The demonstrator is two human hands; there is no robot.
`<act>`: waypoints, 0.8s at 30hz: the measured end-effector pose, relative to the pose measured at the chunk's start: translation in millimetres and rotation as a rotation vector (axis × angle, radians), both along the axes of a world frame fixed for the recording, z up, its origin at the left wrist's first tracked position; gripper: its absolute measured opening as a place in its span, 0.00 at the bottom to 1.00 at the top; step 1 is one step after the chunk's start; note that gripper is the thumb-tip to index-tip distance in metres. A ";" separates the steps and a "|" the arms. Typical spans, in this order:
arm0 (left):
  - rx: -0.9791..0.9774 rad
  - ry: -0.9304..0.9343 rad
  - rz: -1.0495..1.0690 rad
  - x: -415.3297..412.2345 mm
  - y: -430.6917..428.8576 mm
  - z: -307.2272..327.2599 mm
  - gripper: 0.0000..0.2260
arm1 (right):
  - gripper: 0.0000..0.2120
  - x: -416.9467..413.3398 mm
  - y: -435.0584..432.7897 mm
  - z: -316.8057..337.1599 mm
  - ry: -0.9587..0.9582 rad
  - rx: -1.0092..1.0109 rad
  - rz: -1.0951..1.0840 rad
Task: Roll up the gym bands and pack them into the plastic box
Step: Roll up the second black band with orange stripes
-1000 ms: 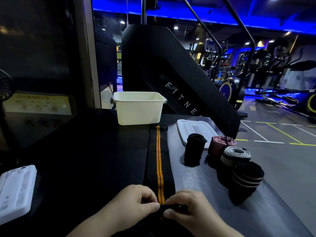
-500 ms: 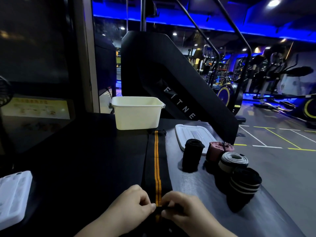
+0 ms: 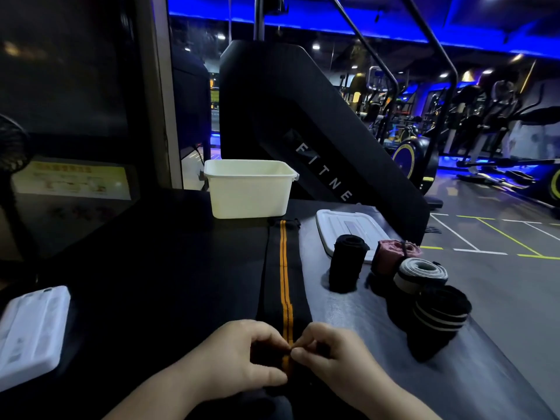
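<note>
A long black gym band with two orange stripes (image 3: 283,274) lies flat on the dark table, running from my hands to the white plastic box (image 3: 248,189). My left hand (image 3: 239,356) and my right hand (image 3: 330,356) both pinch its near end, which is curled into a small roll between my fingers. To the right stand several rolled bands: a black one (image 3: 347,262), a pink one (image 3: 394,256), a grey-white one (image 3: 419,274) and a black one with white stripes (image 3: 439,313).
The box's white lid (image 3: 345,228) lies flat right of the box, partly behind the rolled bands. A white flat object (image 3: 30,331) rests at the table's left edge. A black fitness machine (image 3: 318,131) rises behind the table; the gym floor drops away on the right.
My two hands have drawn closer together on the band's near end and turned it over a little more. The view has tilted slightly; the rolled bands and the box stay put.
</note>
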State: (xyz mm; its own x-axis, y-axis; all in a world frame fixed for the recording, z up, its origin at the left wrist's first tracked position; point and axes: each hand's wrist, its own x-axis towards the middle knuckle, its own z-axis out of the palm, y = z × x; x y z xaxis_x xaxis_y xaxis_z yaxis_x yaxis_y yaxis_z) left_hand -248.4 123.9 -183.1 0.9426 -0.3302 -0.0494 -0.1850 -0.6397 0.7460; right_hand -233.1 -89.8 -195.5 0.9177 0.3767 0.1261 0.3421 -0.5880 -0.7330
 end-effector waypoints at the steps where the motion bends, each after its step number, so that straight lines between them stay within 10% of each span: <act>1: 0.011 0.005 0.005 -0.3 0.5 -0.2 0.15 | 0.05 -0.3 0.3 0.1 -0.008 -0.009 0.001; 24: -0.026 -0.083 0.183 6.9 -9.5 -11.0 0.01 | 0.19 10.2 -9.9 1.7 -0.291 -0.326 0.141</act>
